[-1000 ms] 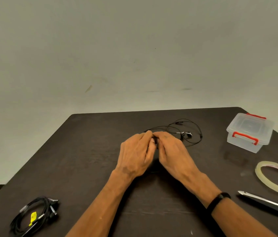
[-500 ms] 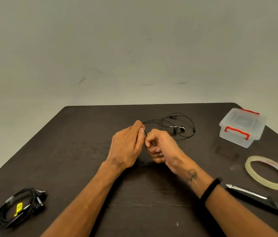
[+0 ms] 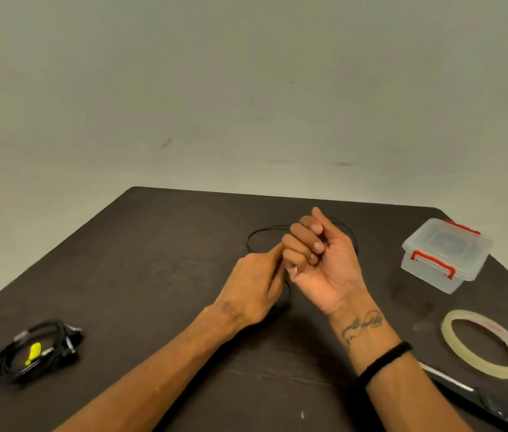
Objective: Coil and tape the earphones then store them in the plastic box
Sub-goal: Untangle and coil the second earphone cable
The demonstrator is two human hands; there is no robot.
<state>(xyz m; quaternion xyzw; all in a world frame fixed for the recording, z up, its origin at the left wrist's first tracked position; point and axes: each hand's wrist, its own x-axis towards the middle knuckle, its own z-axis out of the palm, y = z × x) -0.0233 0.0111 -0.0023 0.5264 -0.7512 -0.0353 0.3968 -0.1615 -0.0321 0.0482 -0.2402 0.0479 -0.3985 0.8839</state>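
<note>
Both hands raised a little over the dark table point(image 3: 159, 275), close together near its middle. Right hand point(image 3: 324, 266) turned palm up, fingers point(image 3: 304, 241) curled in toward the palm and closed on the thin black earphone cable point(image 3: 254, 238) — a small silver part of it visible just under the curled fingers, at the lower edge of the fist. Left hand point(image 3: 254, 288) just beside the right, back of the hand up, index finger stretched toward the right fist and touching it, thumb side hidden; seems to pinch the same cable, though the contact itself not plainly visible. From between the two hands a short black loop hanging down to the table, under the left hand's knuckles. Behind the hands, more of the cable lying on the table in a wide loose loop, partly covered by the right hand.

At the right, well apart from the hands — a clear plastic box point(image 3: 446, 254) with red latches, lid on. Nearer, a roll of clear tape point(image 3: 485, 347) lying flat, and beside it scissors point(image 3: 477, 397), blurred. At the far left, a second bundle of black cables point(image 3: 37, 350) with a yellow tag.
</note>
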